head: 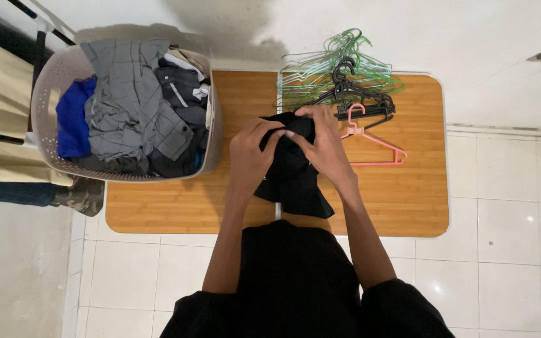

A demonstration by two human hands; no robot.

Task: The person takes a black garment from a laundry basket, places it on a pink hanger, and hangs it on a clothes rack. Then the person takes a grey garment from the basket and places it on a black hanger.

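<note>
Both of my hands grip one black garment [295,181] above the middle of a low wooden table [176,206]. My left hand [250,150] clutches its upper left part. My right hand [325,143] pinches the top edge, fingers curled over the cloth. The rest of the garment hangs down and rests on the table toward me. Just beyond my right hand lies a pile of hangers: several green wire ones [339,66], a black one [361,100] and a pink one [374,141].
A grey perforated laundry basket [45,94] stands at the table's left end, heaped with grey checked, blue and dark clothes. White tiled floor surrounds the table. Folded fabric and a dark frame lie at the far left.
</note>
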